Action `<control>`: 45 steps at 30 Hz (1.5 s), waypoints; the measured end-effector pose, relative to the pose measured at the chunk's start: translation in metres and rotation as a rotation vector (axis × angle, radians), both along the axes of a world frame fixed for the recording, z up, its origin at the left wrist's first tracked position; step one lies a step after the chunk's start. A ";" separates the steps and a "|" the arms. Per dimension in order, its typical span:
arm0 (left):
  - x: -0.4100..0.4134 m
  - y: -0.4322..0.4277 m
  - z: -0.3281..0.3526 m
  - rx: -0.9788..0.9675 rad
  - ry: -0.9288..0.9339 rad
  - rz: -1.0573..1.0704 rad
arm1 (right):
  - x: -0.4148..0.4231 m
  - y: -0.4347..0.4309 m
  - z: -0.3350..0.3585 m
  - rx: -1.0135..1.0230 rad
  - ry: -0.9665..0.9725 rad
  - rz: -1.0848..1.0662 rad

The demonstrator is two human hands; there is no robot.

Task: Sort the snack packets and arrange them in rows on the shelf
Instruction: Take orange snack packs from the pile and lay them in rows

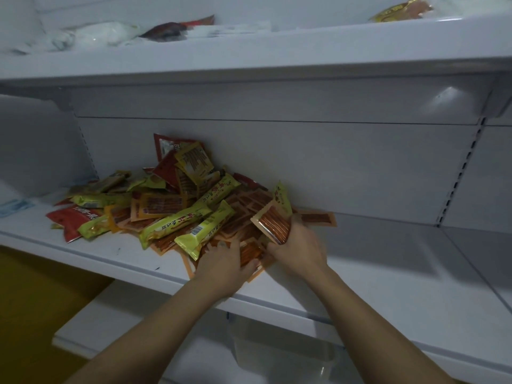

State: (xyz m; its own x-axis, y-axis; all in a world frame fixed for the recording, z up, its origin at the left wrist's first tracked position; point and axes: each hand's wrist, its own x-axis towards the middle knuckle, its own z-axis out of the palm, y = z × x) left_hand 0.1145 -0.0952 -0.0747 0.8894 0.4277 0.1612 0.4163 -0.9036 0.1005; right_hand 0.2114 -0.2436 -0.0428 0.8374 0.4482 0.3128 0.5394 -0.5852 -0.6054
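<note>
A loose heap of snack packets (pixel 166 206) lies on the white middle shelf (pixel 388 273): long yellow-green packets (pixel 205 232), flat orange packets (pixel 163 205) and red packets (pixel 70 218). My right hand (pixel 297 246) grips a stack of orange packets (pixel 273 221) held upright at the heap's right edge. My left hand (pixel 221 263) rests on the orange packets at the heap's front, its fingers reaching in among them; whether it holds one is hidden.
The upper shelf (pixel 249 54) carries a white bag (pixel 102 33), a dark red packet (pixel 166 30) and a yellow packet (pixel 399 9). A light blue item (pixel 15 206) lies at the far left. A lower shelf (pixel 138 322) sits below. Perforated uprights (pixel 457 173) flank the bay.
</note>
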 end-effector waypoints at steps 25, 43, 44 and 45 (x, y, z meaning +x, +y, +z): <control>0.002 0.077 0.072 -0.223 -0.356 0.000 | -0.009 0.064 0.021 -0.016 0.192 -0.030; 0.012 0.115 0.050 -0.547 -0.483 -0.102 | 0.012 0.131 -0.002 -0.393 0.242 -0.402; 0.014 0.115 0.050 -0.546 -0.486 -0.110 | 0.014 0.129 0.000 -0.359 0.271 -0.408; 0.016 0.114 0.051 -0.540 -0.488 -0.123 | 0.014 0.127 0.002 -0.322 0.312 -0.417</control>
